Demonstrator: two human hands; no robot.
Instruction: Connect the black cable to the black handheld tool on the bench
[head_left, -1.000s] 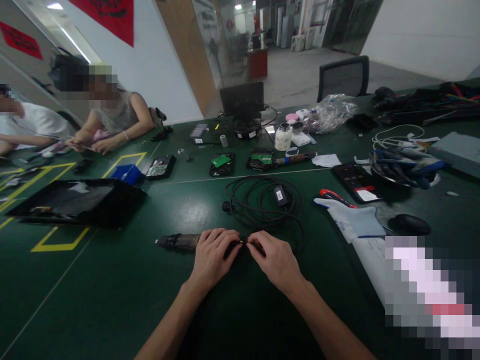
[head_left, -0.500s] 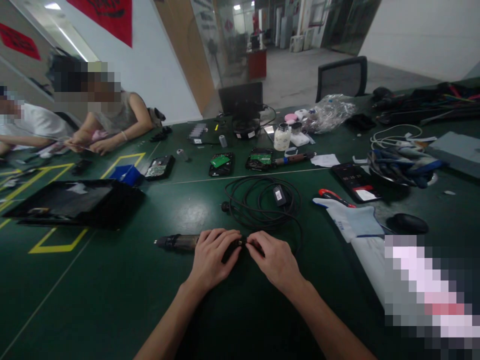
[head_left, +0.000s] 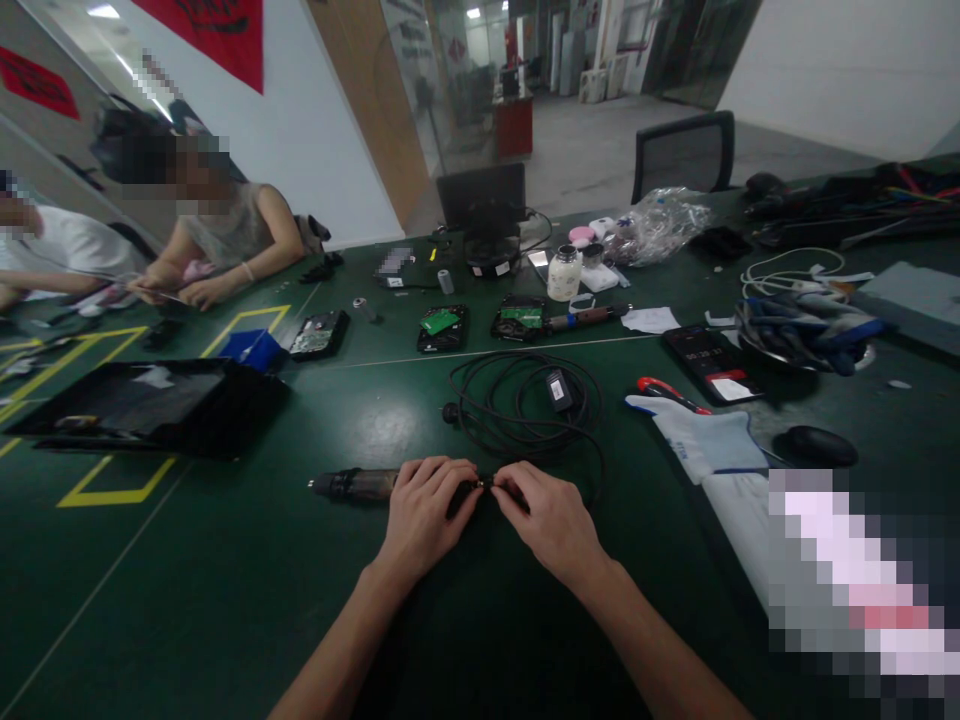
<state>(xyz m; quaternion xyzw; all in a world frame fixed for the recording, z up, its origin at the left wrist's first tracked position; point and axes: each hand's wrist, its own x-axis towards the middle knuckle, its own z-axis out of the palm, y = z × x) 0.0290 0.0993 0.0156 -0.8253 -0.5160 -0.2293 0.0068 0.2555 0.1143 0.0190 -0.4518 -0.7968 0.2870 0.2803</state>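
A dark electric screwdriver (head_left: 356,484) lies flat on the green table (head_left: 225,580), its tip pointing left. My left hand (head_left: 424,510) is closed around its rear end. My right hand (head_left: 547,515) pinches the black cable plug (head_left: 491,484) right at that rear end, fingers pressed together. The two hands nearly touch. The black cable (head_left: 525,405) runs from there into a loose coil with a small adapter block (head_left: 559,388) just beyond my hands.
A black tray (head_left: 150,400) sits at the left beside yellow floor-tape markings. Several hard drives (head_left: 444,327), a white bottle (head_left: 566,272), a glove (head_left: 701,440), a mouse (head_left: 816,446) and a phone (head_left: 709,360) lie farther out. Two people sit at the far left.
Almost nothing has moved. My hands stay at the joint between screwdriver and plug, with only slight shifts of the fingers.
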